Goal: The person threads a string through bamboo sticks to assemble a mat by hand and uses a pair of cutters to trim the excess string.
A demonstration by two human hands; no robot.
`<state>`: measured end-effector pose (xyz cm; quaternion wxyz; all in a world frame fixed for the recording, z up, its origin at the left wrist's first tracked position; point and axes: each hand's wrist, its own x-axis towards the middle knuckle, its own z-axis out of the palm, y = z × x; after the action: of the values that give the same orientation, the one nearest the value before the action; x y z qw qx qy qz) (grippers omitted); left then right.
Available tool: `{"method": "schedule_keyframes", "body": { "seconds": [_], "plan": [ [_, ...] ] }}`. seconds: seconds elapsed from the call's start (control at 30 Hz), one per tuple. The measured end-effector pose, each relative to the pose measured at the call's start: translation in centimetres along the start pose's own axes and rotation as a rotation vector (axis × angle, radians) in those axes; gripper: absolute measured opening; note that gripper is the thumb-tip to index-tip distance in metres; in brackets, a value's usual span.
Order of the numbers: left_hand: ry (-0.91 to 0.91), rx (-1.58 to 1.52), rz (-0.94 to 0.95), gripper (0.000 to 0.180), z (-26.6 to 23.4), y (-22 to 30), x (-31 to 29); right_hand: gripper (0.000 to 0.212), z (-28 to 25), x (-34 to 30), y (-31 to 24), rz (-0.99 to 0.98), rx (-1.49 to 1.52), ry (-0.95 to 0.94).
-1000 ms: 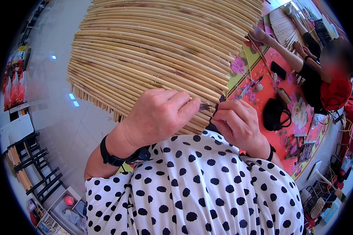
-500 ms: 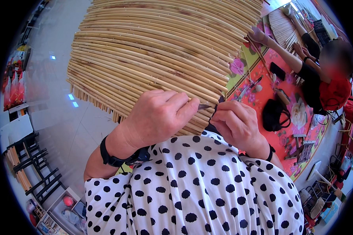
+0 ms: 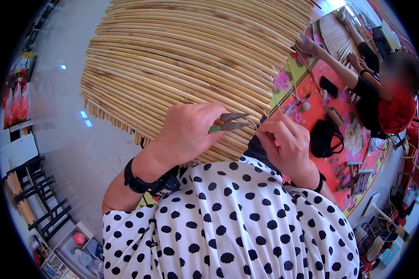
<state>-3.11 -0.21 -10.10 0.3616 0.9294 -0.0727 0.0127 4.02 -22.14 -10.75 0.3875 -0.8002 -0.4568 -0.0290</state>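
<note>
A mat of straw-coloured reed stalks (image 3: 186,60), tied side by side with thread, slopes up and away from my lap. In my left hand (image 3: 186,132) is a pair of small snips (image 3: 234,122) with dark pointed blades and a bit of green at the grip. The blades stand apart over the mat's lower right corner, tips toward my right hand. My right hand (image 3: 286,143) pinches a thin pale thread end (image 3: 253,124) at the mat's right edge, just beyond the blade tips.
To the right, a patterned red floor mat (image 3: 321,172) bears a black bag (image 3: 325,138), a phone (image 3: 328,86) and loose tools. A co-worker (image 3: 375,93) sits there by another reed mat (image 3: 336,35). A black rack (image 3: 37,197) and an open box (image 3: 74,249) stand left.
The snips' blades have come into fuller view and spread apart near the thread. My left hand has tilted slightly; my right hand has shifted a little to the right.
</note>
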Motion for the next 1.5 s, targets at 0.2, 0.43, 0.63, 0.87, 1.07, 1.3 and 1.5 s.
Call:
{"method": "schedule_keyframes", "body": {
  "seconds": [0.2, 0.43, 0.63, 0.87, 1.07, 1.3, 1.5],
  "plan": [
    [0.001, -0.116, -0.096, 0.024, -0.6, 0.7, 0.6, 0.014, 0.2, 0.8, 0.0, 0.027, 0.001, 0.017],
    [0.085, -0.065, -0.059, 0.020, 0.6, 0.4, 1.0, 0.019, 0.8, 1.0, 0.3, -0.059, -0.025, -0.009],
    [0.127, -0.161, -0.160, 0.015, 0.0, 0.7, 1.4, 0.026, 1.5, 1.6, -0.2, -0.138, -0.141, -0.065],
    [0.123, -0.290, -0.245, 0.014, 0.0, 0.4, 1.4, 0.028, 1.9, 2.3, -0.9, -0.166, -0.236, -0.187],
    [0.087, -0.265, -0.216, 0.012, -0.6, 0.5, 1.2, 0.026, 2.0, 1.9, -0.4, -0.163, -0.208, -0.133],
    [0.071, -0.173, -0.060, 0.020, 0.1, 0.2, 1.1, 0.014, 0.4, 1.4, -0.1, -0.004, -0.116, 0.076],
    [0.071, -0.181, -0.065, 0.025, 0.3, 0.7, 1.4, 0.014, 0.3, 0.9, -0.1, 0.090, -0.081, 0.091]
  ]
}}
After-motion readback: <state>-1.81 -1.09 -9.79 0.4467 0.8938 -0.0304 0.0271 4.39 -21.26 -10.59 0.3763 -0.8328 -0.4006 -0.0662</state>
